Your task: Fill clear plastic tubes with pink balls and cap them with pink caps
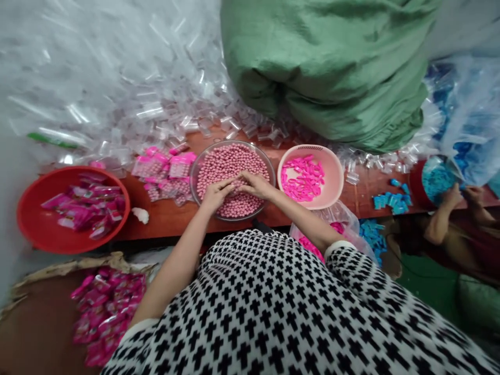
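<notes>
A clear glass bowl (196,179) full of small pink balls (226,164) stands on the red-brown table. Both my hands are over the balls, fingertips meeting near the bowl's middle. My left hand (216,194) is curled, fingers pinched together. My right hand (254,183) is likewise pinched; what the fingers hold is too small to make out. Beside the bowl on the right is a pink basket (336,174) with bright pink pieces (303,178).
A red basin (27,221) of filled pink packets sits at left, more packets (166,172) lie beside the bowl, and others fill a sack (105,307) below. Clear small bags are heaped behind. A green sack (332,67) looms behind. Another person's hands (453,197) work with blue pieces at right.
</notes>
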`<act>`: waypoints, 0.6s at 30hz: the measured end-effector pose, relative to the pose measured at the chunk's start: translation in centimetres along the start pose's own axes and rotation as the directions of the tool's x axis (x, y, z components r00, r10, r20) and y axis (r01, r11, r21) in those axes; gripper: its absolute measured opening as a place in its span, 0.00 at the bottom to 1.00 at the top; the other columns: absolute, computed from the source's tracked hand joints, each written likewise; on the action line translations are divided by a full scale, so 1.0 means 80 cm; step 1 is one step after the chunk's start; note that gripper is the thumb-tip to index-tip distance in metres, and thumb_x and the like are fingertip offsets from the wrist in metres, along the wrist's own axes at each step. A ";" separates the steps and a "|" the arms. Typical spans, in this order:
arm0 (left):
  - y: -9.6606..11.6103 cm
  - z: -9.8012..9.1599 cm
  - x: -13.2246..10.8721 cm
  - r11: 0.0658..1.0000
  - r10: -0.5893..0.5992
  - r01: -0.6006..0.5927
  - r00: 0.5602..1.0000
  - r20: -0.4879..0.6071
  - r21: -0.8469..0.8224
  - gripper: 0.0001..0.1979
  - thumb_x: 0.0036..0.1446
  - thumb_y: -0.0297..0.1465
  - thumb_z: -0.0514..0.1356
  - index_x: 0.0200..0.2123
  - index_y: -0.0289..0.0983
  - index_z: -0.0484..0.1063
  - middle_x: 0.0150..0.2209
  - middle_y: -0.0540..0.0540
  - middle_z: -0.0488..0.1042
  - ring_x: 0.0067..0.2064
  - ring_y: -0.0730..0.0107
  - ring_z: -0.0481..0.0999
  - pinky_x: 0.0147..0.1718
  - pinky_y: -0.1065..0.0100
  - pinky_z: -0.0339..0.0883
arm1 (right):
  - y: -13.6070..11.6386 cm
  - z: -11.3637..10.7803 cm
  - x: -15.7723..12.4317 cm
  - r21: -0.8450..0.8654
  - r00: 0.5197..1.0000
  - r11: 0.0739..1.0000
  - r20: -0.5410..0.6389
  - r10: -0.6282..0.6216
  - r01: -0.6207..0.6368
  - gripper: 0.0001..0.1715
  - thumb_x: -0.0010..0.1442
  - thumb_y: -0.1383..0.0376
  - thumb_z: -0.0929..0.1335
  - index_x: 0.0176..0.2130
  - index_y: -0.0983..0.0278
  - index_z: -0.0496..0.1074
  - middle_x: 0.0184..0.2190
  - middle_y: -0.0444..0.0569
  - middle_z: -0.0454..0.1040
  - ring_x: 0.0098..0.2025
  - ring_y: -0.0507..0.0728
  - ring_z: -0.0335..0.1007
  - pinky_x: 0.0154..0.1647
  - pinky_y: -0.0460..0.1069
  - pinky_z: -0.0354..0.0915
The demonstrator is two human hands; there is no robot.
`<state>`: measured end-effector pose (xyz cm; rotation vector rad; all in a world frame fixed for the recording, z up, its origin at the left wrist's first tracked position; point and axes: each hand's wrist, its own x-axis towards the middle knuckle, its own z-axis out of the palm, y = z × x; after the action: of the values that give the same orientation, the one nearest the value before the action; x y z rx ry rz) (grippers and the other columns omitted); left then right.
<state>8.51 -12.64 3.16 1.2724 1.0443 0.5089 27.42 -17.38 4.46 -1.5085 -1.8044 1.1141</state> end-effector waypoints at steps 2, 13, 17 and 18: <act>-0.001 -0.002 0.000 0.999 -0.012 0.011 1.000 0.011 0.046 0.37 0.38 0.55 0.67 0.45 0.33 0.79 0.48 0.38 0.78 0.51 0.49 0.76 0.52 0.53 0.70 | 0.004 0.007 -0.002 0.054 1.000 0.998 0.005 -0.026 0.026 0.17 0.60 0.62 0.68 0.49 0.64 0.68 0.42 0.48 0.75 0.42 0.54 0.69 0.46 0.47 0.62; -0.024 -0.009 0.008 0.995 -0.032 0.048 0.984 -0.176 0.087 0.27 0.40 0.48 0.68 0.41 0.36 0.80 0.47 0.42 0.79 0.51 0.52 0.76 0.57 0.50 0.65 | 0.029 0.006 -0.025 -0.151 0.999 0.988 -0.026 0.031 -0.035 0.15 0.61 0.60 0.68 0.45 0.66 0.72 0.44 0.52 0.76 0.44 0.55 0.70 0.48 0.48 0.63; -0.015 0.002 0.003 0.975 -0.114 0.068 0.971 -0.212 -0.212 0.30 0.37 0.47 0.71 0.42 0.36 0.77 0.42 0.43 0.80 0.41 0.59 0.79 0.43 0.55 0.76 | 0.053 -0.051 -0.072 -0.289 0.954 0.930 -0.257 0.155 -0.229 0.16 0.67 0.62 0.62 0.49 0.64 0.73 0.49 0.54 0.75 0.51 0.57 0.69 0.55 0.50 0.62; -0.011 0.007 0.001 0.960 -0.118 0.064 0.975 -0.190 -0.271 0.29 0.37 0.46 0.71 0.42 0.36 0.77 0.41 0.43 0.80 0.39 0.60 0.79 0.41 0.57 0.76 | 0.063 -0.068 -0.086 -0.328 0.917 0.878 -0.315 0.246 -0.349 0.17 0.68 0.63 0.60 0.49 0.64 0.73 0.48 0.54 0.75 0.50 0.57 0.70 0.53 0.51 0.63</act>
<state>8.84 -13.15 2.31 0.9455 1.1586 0.6947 36.16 -22.46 3.74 -2.1160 -1.6987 0.6647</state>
